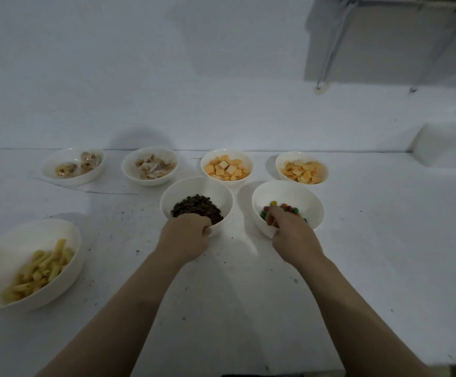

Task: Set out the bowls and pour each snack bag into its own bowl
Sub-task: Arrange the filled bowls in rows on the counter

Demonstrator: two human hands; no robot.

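Left hand fingers curl over the near rim of the brown-snack bowl; right hand fingers pinch the candy bowl rim. Beyond both stand four filled bowls. Slide both bowls level, so nothing spills.

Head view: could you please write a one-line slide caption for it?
Seven filled snack bowls on a white table; left hand grips the brown-snack bowl, right hand the candy bowl.

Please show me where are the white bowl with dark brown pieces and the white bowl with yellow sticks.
White bowl with dark brown pieces (194, 186), head view, far inner wall.
White bowl with yellow sticks (17, 240), head view, bare inner wall.
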